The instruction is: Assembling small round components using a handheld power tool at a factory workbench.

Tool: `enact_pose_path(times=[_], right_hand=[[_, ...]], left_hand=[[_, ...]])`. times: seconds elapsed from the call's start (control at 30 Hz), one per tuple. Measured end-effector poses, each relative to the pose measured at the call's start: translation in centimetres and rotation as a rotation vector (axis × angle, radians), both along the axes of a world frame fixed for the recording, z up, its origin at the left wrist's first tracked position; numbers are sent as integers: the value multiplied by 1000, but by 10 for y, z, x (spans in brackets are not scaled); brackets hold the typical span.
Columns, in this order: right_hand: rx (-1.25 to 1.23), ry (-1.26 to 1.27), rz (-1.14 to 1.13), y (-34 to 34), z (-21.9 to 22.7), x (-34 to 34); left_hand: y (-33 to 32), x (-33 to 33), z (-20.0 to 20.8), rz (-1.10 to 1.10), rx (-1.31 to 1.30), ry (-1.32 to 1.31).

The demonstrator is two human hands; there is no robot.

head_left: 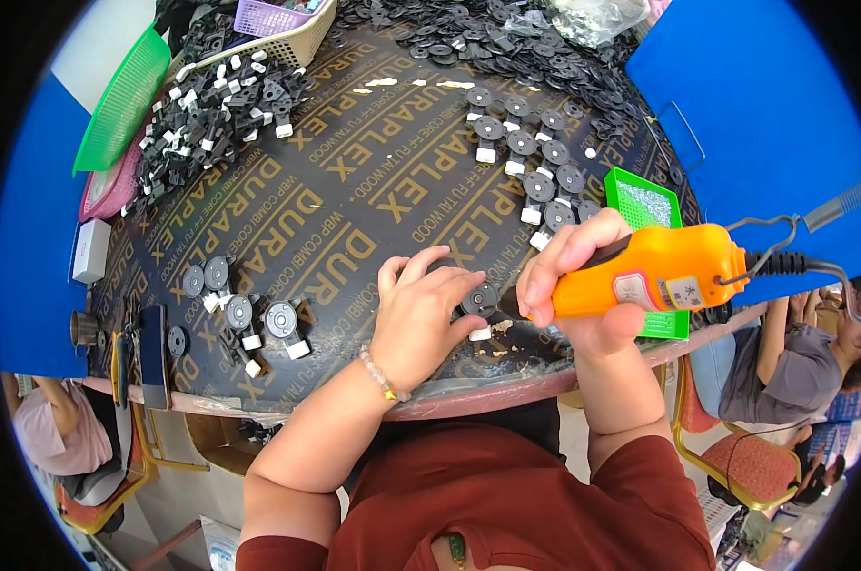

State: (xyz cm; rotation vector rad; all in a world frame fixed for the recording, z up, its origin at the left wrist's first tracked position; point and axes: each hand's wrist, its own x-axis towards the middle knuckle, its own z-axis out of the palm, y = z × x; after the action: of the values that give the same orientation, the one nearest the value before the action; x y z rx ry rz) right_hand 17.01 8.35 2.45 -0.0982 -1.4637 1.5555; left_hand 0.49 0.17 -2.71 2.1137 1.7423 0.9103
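My left hand (421, 309) has its fingers round a black disc-shaped part (480, 301) with a small white block at its lower side, and holds it on the table near the front edge. My right hand (599, 335) is wrapped round an orange corded electric screwdriver (644, 271), tilted so its dark nose points left at the disc-shaped part. Whether the bit touches the part I cannot make out. Close by, past my right hand, lies a green tray (679, 327) with small silvery pieces, perhaps screws. Several similar black parts with white blocks (522, 143) stand in rows beyond my hands.
At the far left is a heap of black-and-white pieces (211, 124); loose black discs (544, 52) are piled at the back. More parts (282, 321) lie left of my left hand, near a phone (152, 347) and a metal cup (85, 329). People sit at both sides.
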Motion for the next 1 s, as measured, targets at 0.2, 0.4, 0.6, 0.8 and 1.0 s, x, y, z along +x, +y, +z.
enact_pose_path(times=[0.2, 0.4, 0.6, 0.8, 1.0], right_hand=[[-57, 95, 50, -2, -4, 2], [-81, 112, 81, -2, -8, 1], [-114, -60, 29, -12, 2, -8], [-127, -53, 43, -15, 3, -17], [-197, 125, 43, 16, 32, 19]], left_hand=[[-1, 0, -2, 6, 16, -6], [0, 1, -4, 11, 16, -3], [0, 0, -2, 14, 39, 22], [-4, 3, -2, 35, 60, 34], [-31, -35, 25, 154, -24, 358]])
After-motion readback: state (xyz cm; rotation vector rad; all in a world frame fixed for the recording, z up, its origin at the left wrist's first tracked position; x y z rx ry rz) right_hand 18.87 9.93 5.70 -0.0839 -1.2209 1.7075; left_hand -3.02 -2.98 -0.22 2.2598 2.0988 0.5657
